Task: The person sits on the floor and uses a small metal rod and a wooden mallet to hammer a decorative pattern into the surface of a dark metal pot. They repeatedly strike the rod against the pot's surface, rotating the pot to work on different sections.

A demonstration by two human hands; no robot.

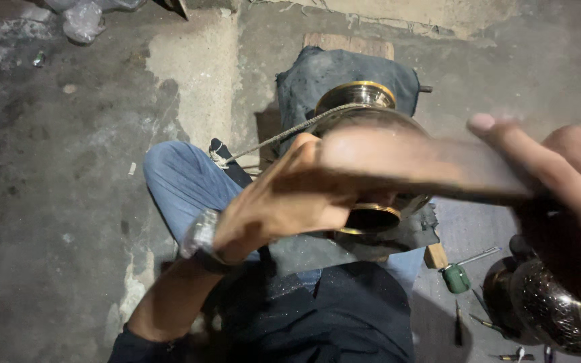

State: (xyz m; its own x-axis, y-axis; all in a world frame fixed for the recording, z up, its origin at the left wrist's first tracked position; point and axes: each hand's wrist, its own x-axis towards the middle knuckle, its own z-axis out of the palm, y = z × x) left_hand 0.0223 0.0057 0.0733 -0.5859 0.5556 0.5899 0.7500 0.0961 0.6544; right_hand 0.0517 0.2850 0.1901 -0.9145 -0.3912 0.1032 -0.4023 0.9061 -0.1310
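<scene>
We hold a flat file (pixel 432 168) at both ends — left hand (pixel 284 202) clenched, right hand (pixel 559 181) curled — level over the brass pot (pixel 364 107) at 12 o'clock.

Stained, cracked concrete floor (pixel 68 175), paler patch (pixel 193 74), crumpled plastic bags (pixel 82 17), dim light.

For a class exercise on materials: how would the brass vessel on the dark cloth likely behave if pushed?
The brass vessel looks like solid metal, so probably heavy and stiff. Its rounded, polished body seems apt to roll and slip, though the dark cloth and cord likely steady it.
</scene>
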